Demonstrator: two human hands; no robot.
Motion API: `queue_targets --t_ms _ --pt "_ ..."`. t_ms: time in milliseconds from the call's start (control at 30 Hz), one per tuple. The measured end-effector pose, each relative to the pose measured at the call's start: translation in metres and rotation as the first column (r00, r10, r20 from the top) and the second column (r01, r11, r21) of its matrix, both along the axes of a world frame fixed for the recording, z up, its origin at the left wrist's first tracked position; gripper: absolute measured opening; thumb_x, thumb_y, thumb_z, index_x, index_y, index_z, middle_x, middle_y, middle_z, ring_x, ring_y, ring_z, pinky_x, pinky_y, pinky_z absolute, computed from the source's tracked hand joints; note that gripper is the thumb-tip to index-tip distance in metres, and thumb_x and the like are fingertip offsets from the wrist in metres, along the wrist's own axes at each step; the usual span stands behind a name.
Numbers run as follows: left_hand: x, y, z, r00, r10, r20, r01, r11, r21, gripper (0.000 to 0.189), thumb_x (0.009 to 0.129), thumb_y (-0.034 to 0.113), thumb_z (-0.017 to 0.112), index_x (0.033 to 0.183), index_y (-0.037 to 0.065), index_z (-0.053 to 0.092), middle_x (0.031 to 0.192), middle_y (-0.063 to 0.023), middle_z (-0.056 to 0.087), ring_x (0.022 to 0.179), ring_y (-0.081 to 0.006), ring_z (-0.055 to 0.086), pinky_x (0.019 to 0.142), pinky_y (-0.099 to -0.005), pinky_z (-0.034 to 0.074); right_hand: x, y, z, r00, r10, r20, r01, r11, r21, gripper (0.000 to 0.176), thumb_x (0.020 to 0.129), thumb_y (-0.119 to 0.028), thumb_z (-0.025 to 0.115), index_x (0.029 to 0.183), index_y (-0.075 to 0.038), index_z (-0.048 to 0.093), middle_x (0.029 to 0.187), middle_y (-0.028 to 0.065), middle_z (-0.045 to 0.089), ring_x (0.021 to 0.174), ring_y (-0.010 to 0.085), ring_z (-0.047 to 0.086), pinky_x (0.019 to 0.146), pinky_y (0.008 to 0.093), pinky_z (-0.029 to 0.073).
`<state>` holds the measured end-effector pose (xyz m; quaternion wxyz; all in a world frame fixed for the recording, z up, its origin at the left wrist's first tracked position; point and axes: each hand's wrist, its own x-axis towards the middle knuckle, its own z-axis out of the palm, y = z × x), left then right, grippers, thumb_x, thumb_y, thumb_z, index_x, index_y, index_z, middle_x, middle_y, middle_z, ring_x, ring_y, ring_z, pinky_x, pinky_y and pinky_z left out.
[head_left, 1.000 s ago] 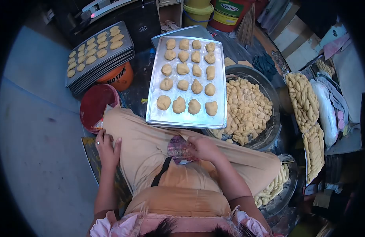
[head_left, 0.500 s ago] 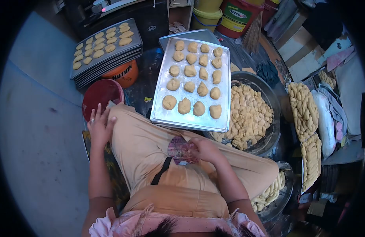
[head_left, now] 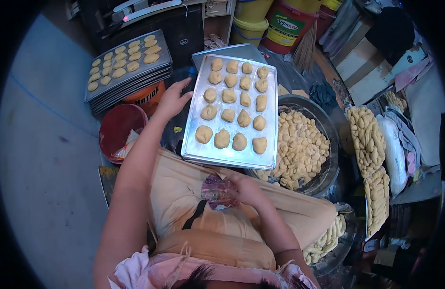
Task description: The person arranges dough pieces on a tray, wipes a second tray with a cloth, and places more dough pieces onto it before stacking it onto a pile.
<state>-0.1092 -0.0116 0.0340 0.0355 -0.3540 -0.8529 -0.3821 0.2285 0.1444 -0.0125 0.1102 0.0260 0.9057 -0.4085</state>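
Note:
My left hand (head_left: 175, 100) reaches forward with its fingers spread, just left of a metal baking tray (head_left: 187, 149). Near its fingertips is a small blue object (head_left: 191, 70), partly hidden by the hand. Rows of dough balls (head_left: 228, 96) lie on the tray. Over my lap, the curled fingers of my right hand (head_left: 249, 189) grip a purple-patterned, shiny item (head_left: 215, 190) whose kind I cannot make out. Right of the tray stands a dark round basin (head_left: 334, 139) holding many cut dough pieces (head_left: 302, 147).
Stacked trays (head_left: 164, 63) with flattened dough rounds stand at the back left, above an orange bucket (head_left: 152, 95). A red bucket (head_left: 105, 132) is below them. Braided dough (head_left: 367, 142) lies at right; margarine tubs (head_left: 286, 30) and a broom (head_left: 306, 48) stand behind.
My left hand has left my knee and stretched forward beside the tray's left edge. My right hand stays over my lap with the purple-patterned item.

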Motion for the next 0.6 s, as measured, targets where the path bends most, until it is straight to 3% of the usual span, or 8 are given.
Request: queue_targets --t_ms 67,100,300,600 --pt "-0.026 0.035 -0.005 0.999 -0.025 0.036 0.029 0.993 -0.111 0.042 0.088 0.020 0.063 0.127 0.004 0.059 0.128 -0.0208 0.058 0.120 -0.0315 0.055 0.101 -0.0372 0.043 0.000 -0.001 0.001 1.000 0.017 -0.010 -0.016 0.999 0.032 0.039 0.081 -0.021 0.068 0.115 -0.004 0.060 0.099 0.0184 0.066 0.089 0.0348 0.065 0.078 0.0417 0.052" --pt "-0.036 0.050 -0.010 0.999 0.005 0.042 -0.001 0.994 -0.111 0.041 0.087 0.020 0.063 0.125 0.004 0.060 0.126 -0.0204 0.059 0.118 -0.0315 0.057 0.100 -0.0374 0.044 0.000 -0.002 -0.006 1.000 -0.019 0.014 0.019 1.000 0.001 0.040 0.079 -0.024 0.068 0.113 -0.006 0.061 0.097 0.0182 0.066 0.091 0.0370 0.063 0.080 0.0456 0.050" --pt "-0.065 0.118 -0.045 0.959 0.209 0.190 -0.207 0.978 -0.027 0.045 0.077 0.022 0.070 0.120 0.008 0.065 0.114 -0.0189 0.066 0.105 -0.0329 0.064 0.091 -0.0397 0.050 -0.003 0.008 -0.009 1.000 -0.022 -0.017 0.020 0.997 -0.075 0.037 0.081 -0.022 0.067 0.113 -0.005 0.061 0.097 0.0186 0.065 0.092 0.0369 0.063 0.080 0.0457 0.050" --pt "-0.078 0.131 -0.048 0.970 0.120 0.212 -0.103 0.991 -0.091 0.040 0.077 0.021 0.070 0.115 0.007 0.067 0.113 -0.0185 0.067 0.103 -0.0327 0.064 0.091 -0.0385 0.050 -0.005 0.029 -0.011 0.989 -0.135 -0.057 0.129 0.987 -0.097 0.036 0.082 -0.023 0.068 0.113 -0.004 0.061 0.102 0.0193 0.064 0.097 0.0372 0.061 0.085 0.0442 0.048"
